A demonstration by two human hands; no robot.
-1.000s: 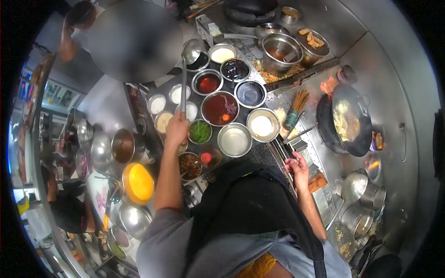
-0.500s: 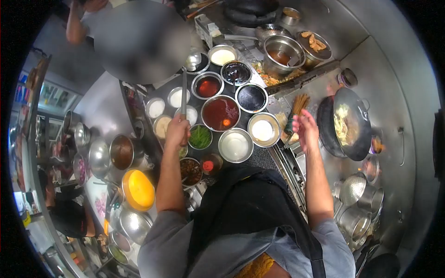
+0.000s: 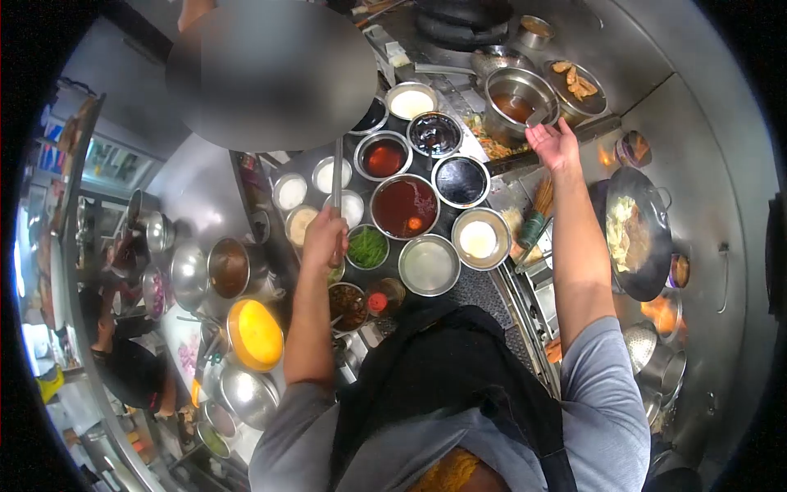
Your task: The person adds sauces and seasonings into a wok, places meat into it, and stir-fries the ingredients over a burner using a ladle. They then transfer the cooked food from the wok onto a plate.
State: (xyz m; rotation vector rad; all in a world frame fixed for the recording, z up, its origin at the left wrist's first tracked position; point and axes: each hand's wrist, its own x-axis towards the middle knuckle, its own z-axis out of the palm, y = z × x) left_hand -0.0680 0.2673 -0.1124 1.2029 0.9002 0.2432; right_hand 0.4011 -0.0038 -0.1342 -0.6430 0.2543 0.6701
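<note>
My left hand (image 3: 326, 238) is closed around the handle of a long metal ladle (image 3: 337, 176). The ladle's far end disappears behind a grey blurred patch. Bowls of white powder (image 3: 290, 191), chopped green herbs (image 3: 367, 247) and red sauce (image 3: 404, 205) surround that hand. My right hand (image 3: 554, 146) is stretched out, palm up with fingers apart, at the near rim of a steel pot (image 3: 500, 86) of brownish liquid. A grey utensil end shows by its fingertips; contact is unclear. Right of that forearm, a black wok (image 3: 648, 262) holds pale sliced food (image 3: 625, 230).
A bamboo brush (image 3: 537, 215) stands between the bowls and the wok. Flames (image 3: 661, 314) show beside the wok. Fried pieces (image 3: 575, 80) lie on a lid beyond the pot. Metal bowls and a yellow-filled bowl (image 3: 255, 334) stand left. Another person's dark sleeve (image 3: 131, 369) is at far left.
My right hand has reached forward from beside the brush to the steel pot, turning palm up. My left hand still grips the ladle. The whole view has shifted slightly; flames now show by the wok.
</note>
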